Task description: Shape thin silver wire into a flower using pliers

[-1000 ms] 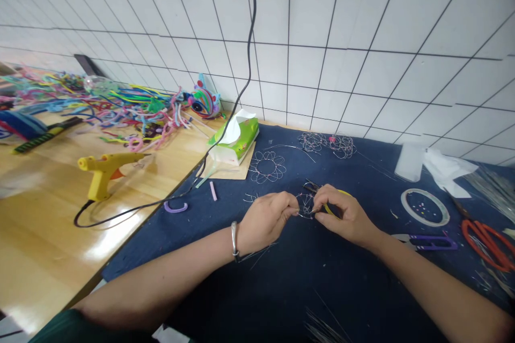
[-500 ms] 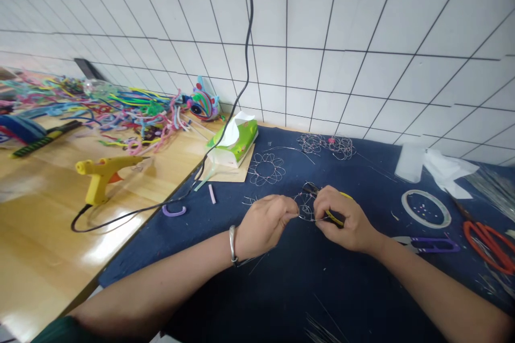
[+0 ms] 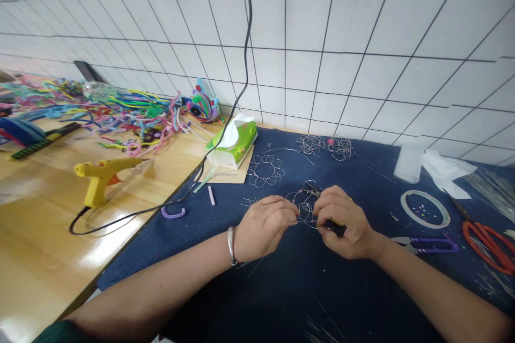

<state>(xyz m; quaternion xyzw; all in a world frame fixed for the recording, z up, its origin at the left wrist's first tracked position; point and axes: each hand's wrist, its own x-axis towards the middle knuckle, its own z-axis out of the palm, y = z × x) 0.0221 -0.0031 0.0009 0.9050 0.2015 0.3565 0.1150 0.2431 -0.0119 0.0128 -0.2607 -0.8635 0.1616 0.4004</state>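
Note:
Between my two hands is a looped wire piece (image 3: 306, 211) of thin silvery wire with small pinkish spots. My left hand (image 3: 267, 226), with a silver bangle at its wrist, pinches the piece's left edge. My right hand (image 3: 345, 223) is closed around a pair of pliers (image 3: 336, 226); their dark tip shows above the fingers, beside the wire, and most of the handles are hidden in the palm. Those fingers also touch the right side of the wire piece. Behind my left hand a flower-shaped wire ring (image 3: 266, 171) lies flat on the dark blue cloth (image 3: 281, 289).
At the back are wire bundles (image 3: 341, 148) and a green tissue pack (image 3: 237, 142). To the right lie a tape ring (image 3: 425, 209), purple snips (image 3: 436, 245) and orange-handled scissors (image 3: 485, 246). A yellow glue gun (image 3: 98, 177) with a trailing cord and colourful pipe cleaners (image 3: 148, 112) occupy the wooden table.
My right hand has turned slightly and wraps the pliers' handles more closely, so less yellow shows. The wire piece has tilted a little, and my left fingers have shifted along its edge.

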